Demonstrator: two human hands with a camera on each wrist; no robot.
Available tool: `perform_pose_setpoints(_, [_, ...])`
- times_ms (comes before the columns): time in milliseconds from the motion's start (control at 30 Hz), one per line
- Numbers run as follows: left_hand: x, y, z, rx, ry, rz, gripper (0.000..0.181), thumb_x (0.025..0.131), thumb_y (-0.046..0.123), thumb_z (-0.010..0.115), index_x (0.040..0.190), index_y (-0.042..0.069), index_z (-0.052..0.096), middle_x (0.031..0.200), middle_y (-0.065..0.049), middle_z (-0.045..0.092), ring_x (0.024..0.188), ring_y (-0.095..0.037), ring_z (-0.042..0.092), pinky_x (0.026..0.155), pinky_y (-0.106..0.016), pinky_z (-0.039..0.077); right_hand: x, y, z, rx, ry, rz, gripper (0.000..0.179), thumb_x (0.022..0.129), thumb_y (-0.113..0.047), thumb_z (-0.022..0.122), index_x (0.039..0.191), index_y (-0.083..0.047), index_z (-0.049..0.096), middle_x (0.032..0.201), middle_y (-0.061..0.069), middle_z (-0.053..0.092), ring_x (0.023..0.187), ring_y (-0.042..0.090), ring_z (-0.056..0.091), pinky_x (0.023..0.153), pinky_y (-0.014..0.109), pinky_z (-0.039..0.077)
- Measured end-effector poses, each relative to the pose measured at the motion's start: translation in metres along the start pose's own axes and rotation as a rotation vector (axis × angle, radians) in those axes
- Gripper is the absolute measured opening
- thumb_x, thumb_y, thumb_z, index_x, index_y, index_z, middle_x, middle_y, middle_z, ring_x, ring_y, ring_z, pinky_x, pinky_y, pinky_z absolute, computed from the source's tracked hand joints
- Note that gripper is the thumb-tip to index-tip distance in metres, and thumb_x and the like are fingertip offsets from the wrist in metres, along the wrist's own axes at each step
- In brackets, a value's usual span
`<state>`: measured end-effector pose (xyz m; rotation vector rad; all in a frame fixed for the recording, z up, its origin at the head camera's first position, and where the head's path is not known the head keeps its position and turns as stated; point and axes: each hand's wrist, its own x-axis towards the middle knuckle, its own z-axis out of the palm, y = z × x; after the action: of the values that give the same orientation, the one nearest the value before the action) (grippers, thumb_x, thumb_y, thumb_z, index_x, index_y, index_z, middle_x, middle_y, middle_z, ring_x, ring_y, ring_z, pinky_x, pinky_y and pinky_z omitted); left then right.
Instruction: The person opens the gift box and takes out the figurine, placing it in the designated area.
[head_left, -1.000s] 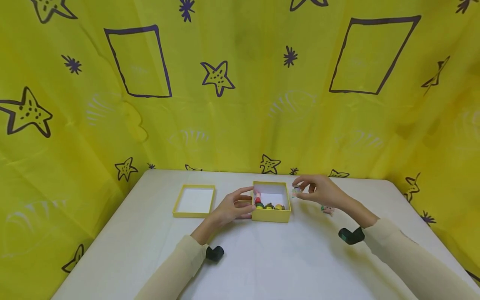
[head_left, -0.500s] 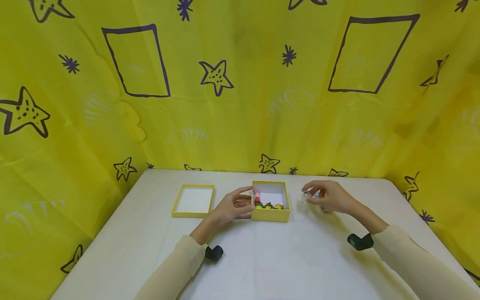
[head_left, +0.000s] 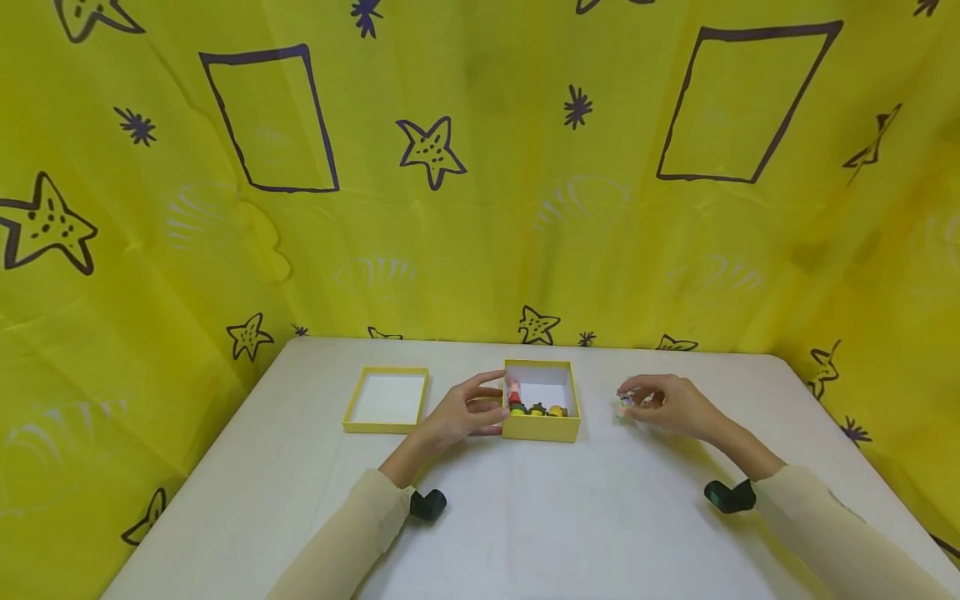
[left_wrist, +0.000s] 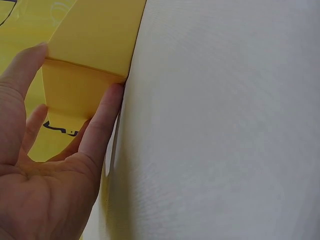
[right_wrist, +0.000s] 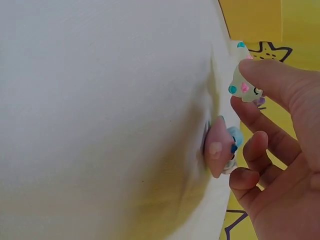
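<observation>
In the head view my left hand rests against the left side of an open yellow box, thumb near the front corner and fingers further back. The left wrist view has the thumb and fingers touching the box wall. My right hand pinches a small pale green toy figurine, with pink cheek and teal dots, between thumb and index finger, close over the table right of the box. A pink star-shaped figurine stands on the table beside the loosely curled other fingers; the right hand hides it in the head view.
Inside the box, a red-and-pink figurine leans at the left, with several yellow-and-green figurines along the front wall. A yellow-rimmed white lid lies to the left. Yellow patterned cloth hangs behind the white table.
My right hand has moved right and down, away from the box, with the pale green figurine still pinched. The left hand stays against the box.
</observation>
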<state>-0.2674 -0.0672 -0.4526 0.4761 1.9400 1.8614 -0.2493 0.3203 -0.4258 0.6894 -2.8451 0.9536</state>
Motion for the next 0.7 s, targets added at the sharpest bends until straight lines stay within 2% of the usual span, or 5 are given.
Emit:
perform_pose_setpoints(333, [0.0003,-0.0016,-0.0014,0.033,-0.004,0.008,0.072,0.096,0.009,0.073,0.159,0.016,0.039,0.146,-0.02,0.05,0.125,-0.032,0.059,0.091,-0.041,0.06,-0.0027,0.0051,0.0045,-0.01,0.008,0.022,0.029,0.085,-0.021,0.086,0.11,-0.01,0.076,0.088,-0.003,0.072,0.067,0.009,0.053,0.057,0.023,0.046])
perform_pose_setpoints(700, [-0.0007,-0.0003,-0.0013,0.075,0.002,0.022,0.071,0.096,0.012,0.074,0.159,0.017,0.04,0.146,-0.02,0.051,0.126,-0.031,0.058,0.095,-0.04,0.059,-0.0034,0.0074,0.0073,-0.043,0.015,0.014,0.027,0.085,-0.019,0.086,0.108,-0.01,0.076,0.082,-0.007,0.069,0.066,0.011,0.049,0.056,0.024,0.042])
